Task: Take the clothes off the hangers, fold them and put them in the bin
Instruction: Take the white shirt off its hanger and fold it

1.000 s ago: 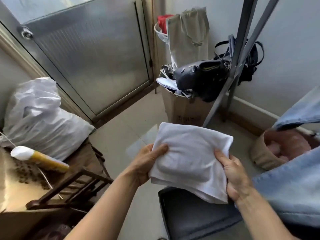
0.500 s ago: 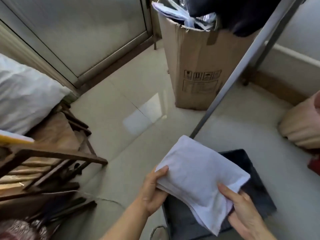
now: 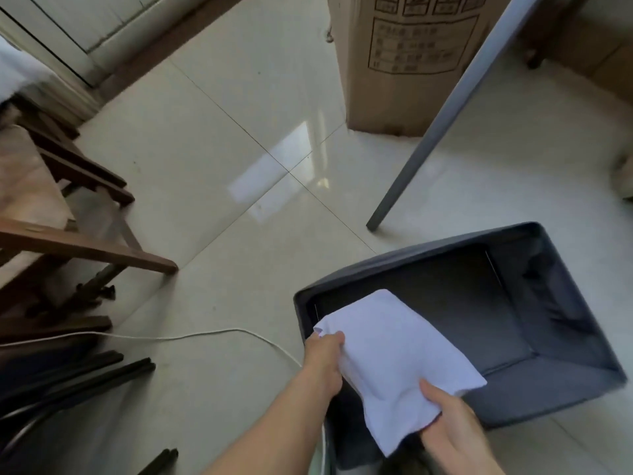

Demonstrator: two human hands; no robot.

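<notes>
A folded white garment [image 3: 394,365] hangs over the near left corner of the dark grey fabric bin [image 3: 555,389], which stands open on the floor. My left hand [image 3: 323,354] grips the garment's left edge, thumb on top. My right hand [image 3: 448,430] holds its near right edge, thumb pressed on the cloth and fingers hidden beneath. The bin's dark bottom shows no other clothes.
A tall cardboard box [image 3: 404,63] stands on the tiled floor behind the bin. A grey metal rack leg [image 3: 442,111] slants down beside it. Wooden furniture frames [image 3: 68,248] crowd the left side, and a white cable [image 3: 191,335] runs across the floor to the bin.
Both hands have carried the folded white garment down from chest height to the bin's opening. My view has tilted down to the floor and bin.
</notes>
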